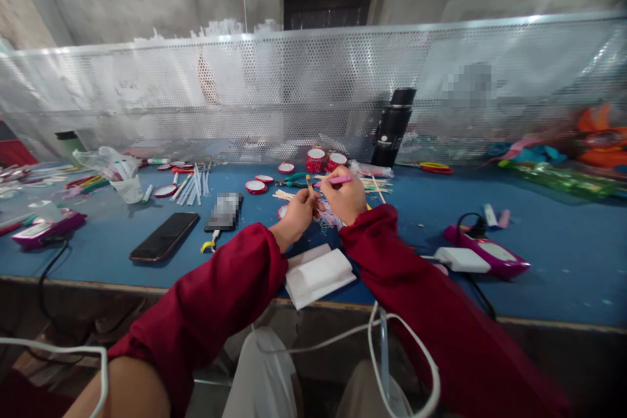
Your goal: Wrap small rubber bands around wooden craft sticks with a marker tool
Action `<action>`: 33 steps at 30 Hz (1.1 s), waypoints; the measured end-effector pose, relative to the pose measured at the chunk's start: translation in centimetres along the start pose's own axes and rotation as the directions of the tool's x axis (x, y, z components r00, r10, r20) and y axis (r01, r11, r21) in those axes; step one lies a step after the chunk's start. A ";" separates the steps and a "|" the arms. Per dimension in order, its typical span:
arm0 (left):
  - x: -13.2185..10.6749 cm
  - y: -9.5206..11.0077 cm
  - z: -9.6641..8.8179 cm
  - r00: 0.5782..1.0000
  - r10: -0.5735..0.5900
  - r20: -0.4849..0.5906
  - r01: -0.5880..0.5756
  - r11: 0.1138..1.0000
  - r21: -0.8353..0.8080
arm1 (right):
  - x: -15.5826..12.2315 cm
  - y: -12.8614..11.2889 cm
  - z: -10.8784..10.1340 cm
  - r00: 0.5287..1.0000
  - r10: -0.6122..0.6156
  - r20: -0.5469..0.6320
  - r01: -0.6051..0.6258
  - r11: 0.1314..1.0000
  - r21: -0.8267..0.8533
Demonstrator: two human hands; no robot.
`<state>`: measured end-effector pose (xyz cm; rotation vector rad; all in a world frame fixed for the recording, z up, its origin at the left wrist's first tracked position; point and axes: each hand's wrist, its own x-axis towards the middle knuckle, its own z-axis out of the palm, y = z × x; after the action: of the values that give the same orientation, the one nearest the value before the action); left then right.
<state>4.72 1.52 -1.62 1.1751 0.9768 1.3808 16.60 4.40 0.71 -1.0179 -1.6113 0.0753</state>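
Note:
Both my arms, in dark red sleeves, reach over a blue worktable (421, 241). My left hand (300, 211) is closed round a thin wooden stick (309, 183) that points up. My right hand (345, 198) is closed round a pink pen-like tool (337, 179), its tip turned left toward the stick. Under my hands lies a small tangle of coloured bits (326, 219). More wooden sticks (284, 194) lie just left of my hands.
A white block (318, 274) sits at the near edge. A black phone (164, 236) lies left, a purple glue gun (490, 255) with a white adapter right. Red-rimmed lids (255, 186), red tape rolls (315, 160), a black flask (392, 127) and a perforated metal screen (294, 91) stand behind.

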 end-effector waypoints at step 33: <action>0.0 -0.1 0.0 1.000 0.000 0.013 0.000 1.000 -0.001 | -0.1 -0.1 0.1 0.999 -0.039 0.035 0.036 0.997 0.069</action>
<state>4.78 1.50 -1.74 1.1821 0.9668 1.3723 16.44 4.30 0.65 -0.9383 -1.6487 0.1231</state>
